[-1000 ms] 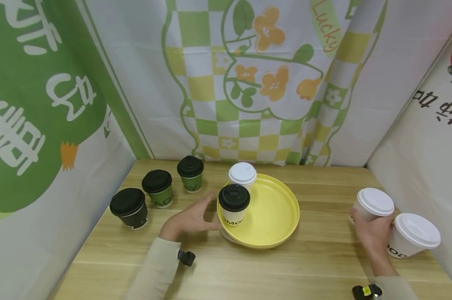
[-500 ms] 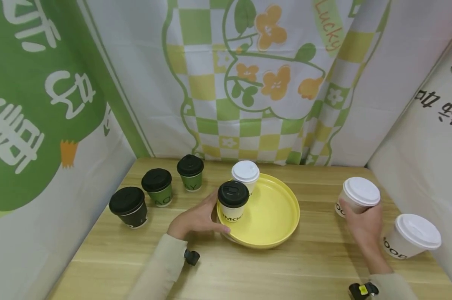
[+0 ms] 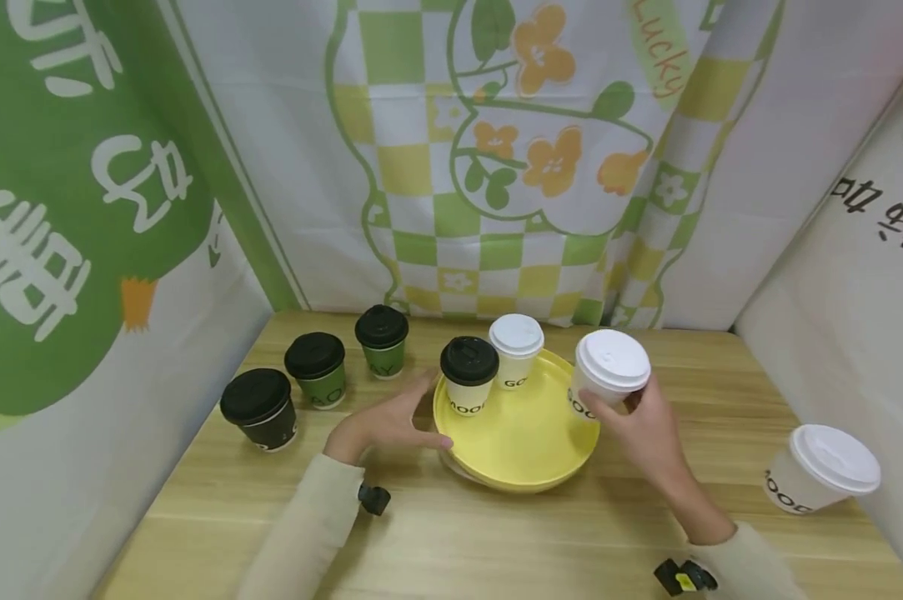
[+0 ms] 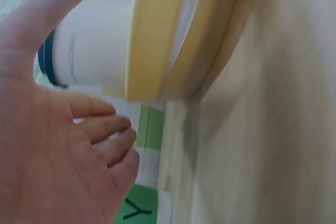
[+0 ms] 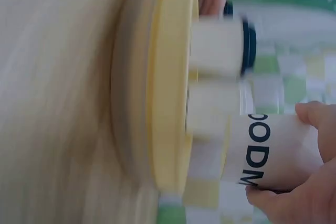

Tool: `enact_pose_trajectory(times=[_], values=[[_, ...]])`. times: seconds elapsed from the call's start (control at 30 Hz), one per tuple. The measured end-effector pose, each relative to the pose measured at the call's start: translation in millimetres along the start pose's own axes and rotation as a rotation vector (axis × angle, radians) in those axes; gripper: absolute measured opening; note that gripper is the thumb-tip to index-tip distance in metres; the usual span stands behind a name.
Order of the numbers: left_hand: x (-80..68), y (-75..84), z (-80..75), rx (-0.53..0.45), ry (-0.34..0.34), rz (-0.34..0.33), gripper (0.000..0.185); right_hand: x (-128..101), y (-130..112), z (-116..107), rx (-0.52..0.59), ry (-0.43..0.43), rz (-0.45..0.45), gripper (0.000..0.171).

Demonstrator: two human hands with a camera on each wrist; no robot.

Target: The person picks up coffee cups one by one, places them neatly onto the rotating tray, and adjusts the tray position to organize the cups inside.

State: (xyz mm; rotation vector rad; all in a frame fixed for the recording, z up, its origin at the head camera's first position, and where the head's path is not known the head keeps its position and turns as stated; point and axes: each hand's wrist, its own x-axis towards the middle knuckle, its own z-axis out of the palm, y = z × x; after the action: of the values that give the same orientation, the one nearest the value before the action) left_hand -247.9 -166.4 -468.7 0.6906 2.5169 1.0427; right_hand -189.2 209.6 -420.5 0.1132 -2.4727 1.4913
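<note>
My right hand (image 3: 649, 425) grips a white paper coffee cup (image 3: 609, 375) with a white lid, holding it over the right side of a round yellow tray (image 3: 526, 454). In the right wrist view, thumb and fingers wrap the lettered cup (image 5: 273, 150), its base close to the tray's rim (image 5: 168, 103). At the tray's left edge is my left hand (image 3: 391, 425), fingers spread and thumb at the rim. Two cups stand on the tray: a black-lidded one (image 3: 469, 383) at the left, and a white-lidded one (image 3: 516, 354) behind it.
Along the table's left side stand a black cup (image 3: 259, 412) and two green cups, one nearer (image 3: 318, 375) and one farther back (image 3: 383, 346), all black-lidded. Another white-lidded cup (image 3: 819, 471) is at the far right. A printed curtain (image 3: 496, 208) hangs behind the table (image 3: 541, 542).
My right hand has carried the white-lidded cup leftward from the right side to over the tray. The two cups on the tray have shifted clockwise around it. My left hand stays by the rim.
</note>
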Motion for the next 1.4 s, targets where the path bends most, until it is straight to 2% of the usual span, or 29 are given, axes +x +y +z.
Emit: enact_pose_trajectory(times=[0.13,0.27,0.4,0.57,0.9,1.17,1.4], values=[[-3.2,6.9,13.9,0.026,0.008,-0.002,0.141,-8.1,-7.8,32.4,0.070,-0.130,-0.065,0.088],[-3.2,10.1,21.0,0.047,0.039,0.020,0.144,-14.3,-9.0,65.4,0.086,-0.234,-0.099,0.087],[-4.4,11.2,24.0,0.058,0.051,0.012,0.145,-16.4,-7.2,91.1,0.086,-0.275,-0.102,0.084],[-5.5,10.0,26.3,0.065,0.054,-0.014,0.142,-13.3,-7.0,111.9,0.094,-0.312,-0.102,0.084],[-4.9,10.1,25.1,0.061,0.050,-0.008,0.140,-9.8,-8.1,131.8,0.124,-0.340,-0.081,0.086],[-3.3,9.5,26.1,0.053,0.047,0.003,0.140,-11.0,-4.5,135.7,0.113,-0.347,-0.079,0.088],[-3.9,8.8,25.0,0.053,0.045,-0.013,0.141,-10.2,-3.0,136.4,0.105,-0.368,-0.086,0.090]])
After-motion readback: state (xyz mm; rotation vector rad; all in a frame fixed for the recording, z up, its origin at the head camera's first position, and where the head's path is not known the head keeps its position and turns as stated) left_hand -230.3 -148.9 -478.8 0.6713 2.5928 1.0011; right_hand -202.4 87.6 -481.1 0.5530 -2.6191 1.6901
